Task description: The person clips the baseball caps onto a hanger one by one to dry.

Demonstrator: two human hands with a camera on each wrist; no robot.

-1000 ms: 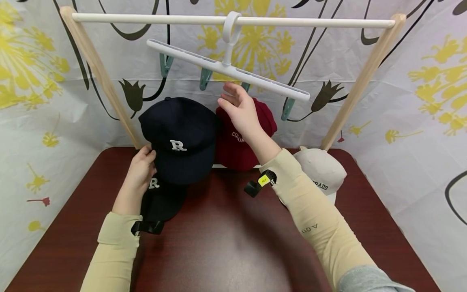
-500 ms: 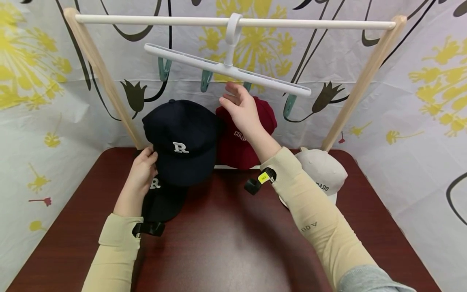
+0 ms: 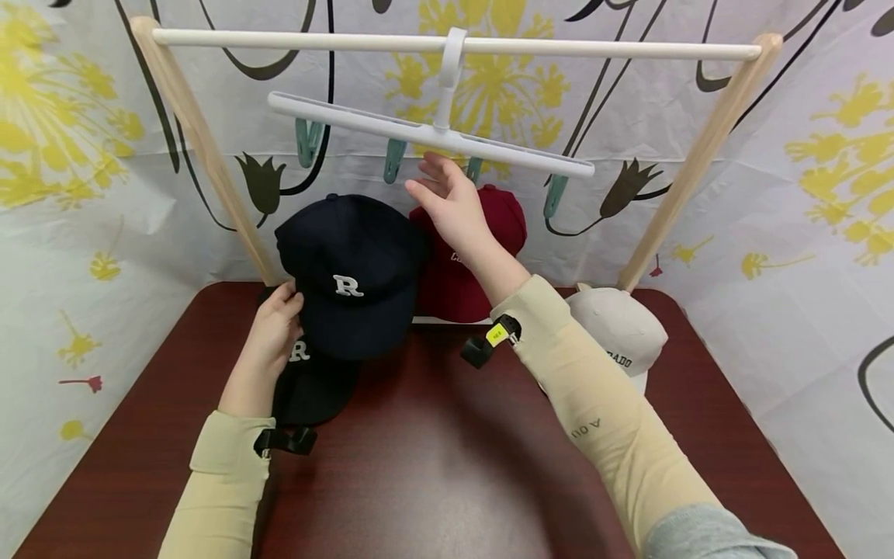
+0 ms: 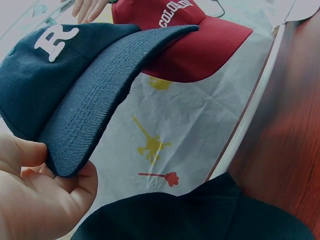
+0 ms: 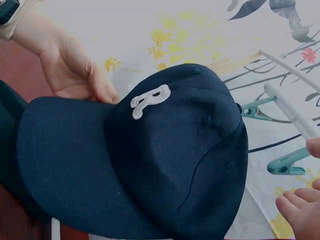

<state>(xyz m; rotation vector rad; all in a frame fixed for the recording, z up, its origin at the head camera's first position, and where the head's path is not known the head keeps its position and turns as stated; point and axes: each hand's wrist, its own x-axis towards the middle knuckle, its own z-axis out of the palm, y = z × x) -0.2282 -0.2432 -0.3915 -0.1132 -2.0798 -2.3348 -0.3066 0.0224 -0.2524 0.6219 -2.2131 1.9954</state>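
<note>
My left hand (image 3: 272, 322) pinches the side edge of the brim of a navy baseball cap (image 3: 352, 241) with a white R, thumb above and fingers below in the left wrist view. The cap is held raised, its brim pointing down toward me. My right hand (image 3: 454, 206) is just under a white clip hanger (image 3: 419, 132), fingers loosely bent, nothing seen in it. Green clips (image 3: 394, 161) hang along the hanger, which slopes down to the right. Behind my right hand is a red cap (image 3: 482, 279); a clip (image 3: 473, 169) is right above it, their contact partly hidden.
The hanger hooks over the white rail (image 3: 594, 49) of a wooden-legged rack (image 3: 202, 155). A black cap (image 3: 314, 392) with an R lies at left under the navy cap. A pale cap (image 3: 618, 330) rests at right, partly behind my sleeve. The tabletop (image 3: 419, 466) is dark red.
The hanger has swung nearer level, its left end lower and right end higher. My right hand has shifted slightly left. The navy cap stays in my left hand, a little farther right in view.
</note>
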